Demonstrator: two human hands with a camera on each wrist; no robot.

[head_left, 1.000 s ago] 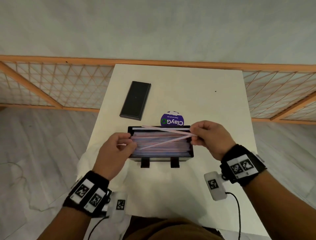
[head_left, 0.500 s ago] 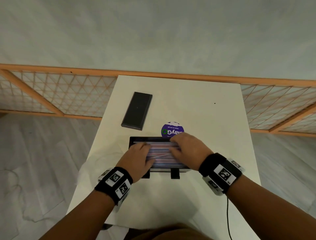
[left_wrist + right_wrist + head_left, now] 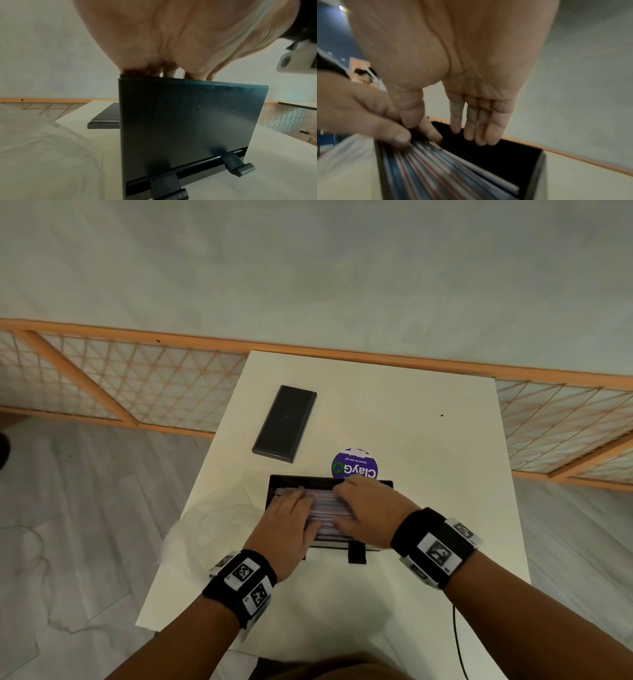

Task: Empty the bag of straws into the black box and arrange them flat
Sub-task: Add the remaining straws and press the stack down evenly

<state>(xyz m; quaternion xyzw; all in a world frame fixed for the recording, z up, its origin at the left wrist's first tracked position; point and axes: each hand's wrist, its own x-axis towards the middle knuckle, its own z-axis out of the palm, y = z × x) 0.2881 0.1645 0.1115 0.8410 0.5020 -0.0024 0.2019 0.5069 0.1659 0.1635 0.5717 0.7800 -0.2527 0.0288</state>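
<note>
The black box [image 3: 308,480] stands at the table's near middle, filled with pink, blue and white straws [image 3: 325,503] lying lengthwise. My left hand [image 3: 291,515] lies palm down on the left part of the straws, fingers straight. My right hand [image 3: 363,505] lies flat on the right part, fingertips toward the far wall. In the right wrist view the right hand [image 3: 479,121] reaches over the straws [image 3: 445,169] while the left hand [image 3: 368,115] presses them. The left wrist view shows the box's front wall [image 3: 188,128] with the left hand's fingers [image 3: 154,70] over its top edge.
A black lid [image 3: 286,422] lies on the white table [image 3: 428,422] beyond the box, to the left. A round purple ClayGo label [image 3: 354,465] sits just behind the box. The clear plastic bag [image 3: 212,529] lies crumpled at the table's left edge. An orange lattice fence runs behind.
A second ago each hand pinched an end of loose straws held across the box top. Both hands have since come down and lie flat on the straws in the box.
</note>
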